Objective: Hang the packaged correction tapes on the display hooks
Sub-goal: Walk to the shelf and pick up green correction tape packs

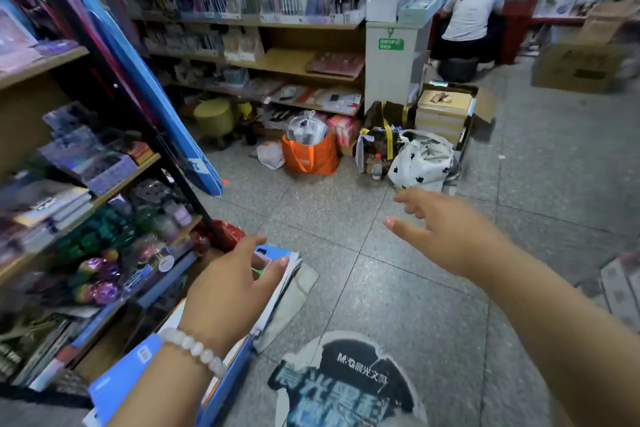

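Observation:
My left hand (232, 284), with a pale bead bracelet on the wrist, reaches forward over a stack of blue-covered books (277, 274) lying on the floor; its fingers are relaxed and hold nothing. My right hand (440, 225) stretches out above the grey floor, fingers loosely spread and empty. I see no packaged correction tapes and no display hooks that I can make out; the shelves are blurred.
A wooden shelf unit (79, 204) crammed with stationery stands on my left. Ahead, an orange bag (310, 156), a white patterned bag (420, 159) and cardboard boxes (445, 111) sit by a white pillar (389, 62). A seated person (472, 10) is at the far right. A round floor sticker (349, 381) lies below.

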`<state>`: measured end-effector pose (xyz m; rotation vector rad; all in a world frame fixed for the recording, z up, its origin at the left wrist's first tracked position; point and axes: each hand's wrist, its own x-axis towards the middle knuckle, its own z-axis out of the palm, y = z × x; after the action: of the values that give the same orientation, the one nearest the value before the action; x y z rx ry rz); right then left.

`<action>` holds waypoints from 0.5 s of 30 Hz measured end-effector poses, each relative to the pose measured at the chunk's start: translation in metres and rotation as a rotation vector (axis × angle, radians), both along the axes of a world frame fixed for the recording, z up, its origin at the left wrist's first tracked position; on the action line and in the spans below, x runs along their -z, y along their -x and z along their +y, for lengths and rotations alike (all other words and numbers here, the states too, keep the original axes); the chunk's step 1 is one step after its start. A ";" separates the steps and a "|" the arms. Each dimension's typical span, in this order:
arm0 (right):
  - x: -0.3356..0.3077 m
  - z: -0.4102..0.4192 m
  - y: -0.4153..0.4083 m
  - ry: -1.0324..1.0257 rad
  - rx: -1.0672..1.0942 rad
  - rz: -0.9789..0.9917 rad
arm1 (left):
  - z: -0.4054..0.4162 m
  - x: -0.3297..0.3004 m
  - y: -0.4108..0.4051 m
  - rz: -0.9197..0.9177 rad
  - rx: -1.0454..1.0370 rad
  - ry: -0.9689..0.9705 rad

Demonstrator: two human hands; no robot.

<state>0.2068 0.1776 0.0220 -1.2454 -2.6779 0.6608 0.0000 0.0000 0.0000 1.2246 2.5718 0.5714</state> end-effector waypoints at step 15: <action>0.004 0.277 0.191 -0.053 -0.155 0.004 | 0.249 0.013 0.177 0.034 -0.121 0.001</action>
<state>0.0155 0.4548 0.0181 -1.0312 -2.7903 0.6051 -0.1775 0.2487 -0.0131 1.0934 2.6880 0.5784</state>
